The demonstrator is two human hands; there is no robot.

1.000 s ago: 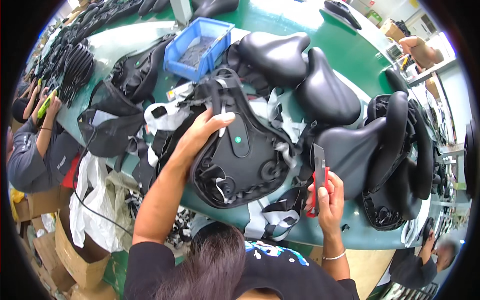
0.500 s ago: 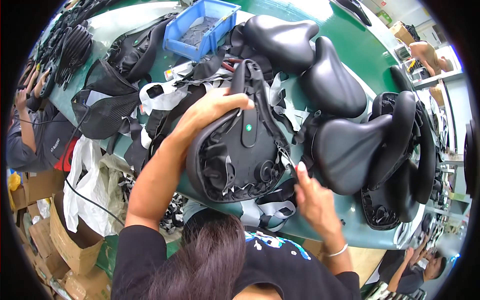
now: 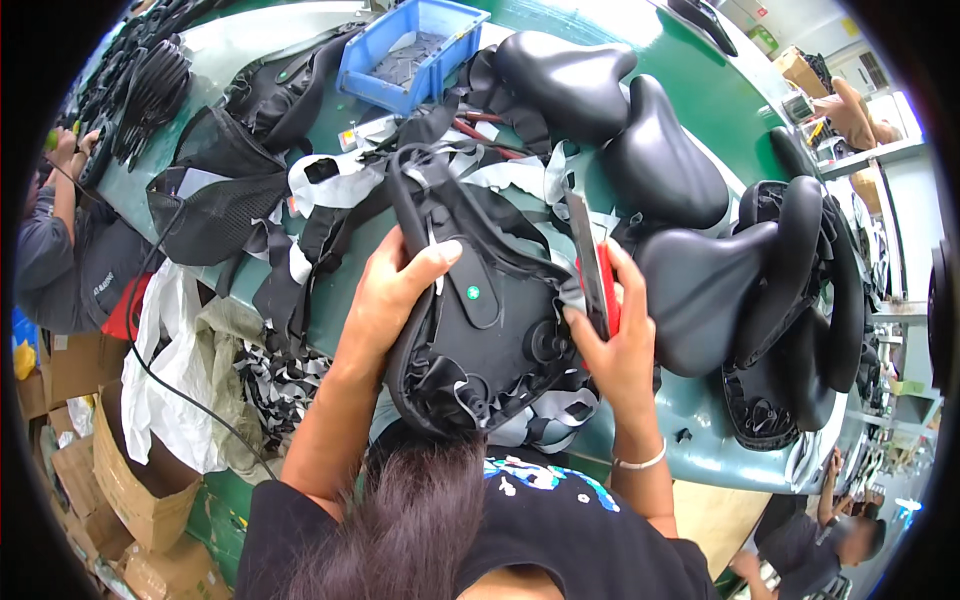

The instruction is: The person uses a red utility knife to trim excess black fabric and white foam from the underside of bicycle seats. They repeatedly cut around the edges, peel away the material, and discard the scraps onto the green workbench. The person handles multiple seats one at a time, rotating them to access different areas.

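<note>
An upturned black bicycle saddle lies underside up on the green table, with a small green dot on its base. My left hand grips its left edge and tilts it. My right hand holds a red-handled cutter with a long flat blade, pressed against the saddle's right rim where black and white cover trimmings hang out.
Finished black saddles are heaped to the right and at the back. A blue bin stands at the back, scraps and black mesh pieces to the left. Cardboard boxes sit on the floor lower left. Other people work at the left edge and lower right.
My right hand has brought the red-handled cutter up from the table's front edge to the saddle's right rim. My left hand has slid from the top of the saddle to its left edge.
</note>
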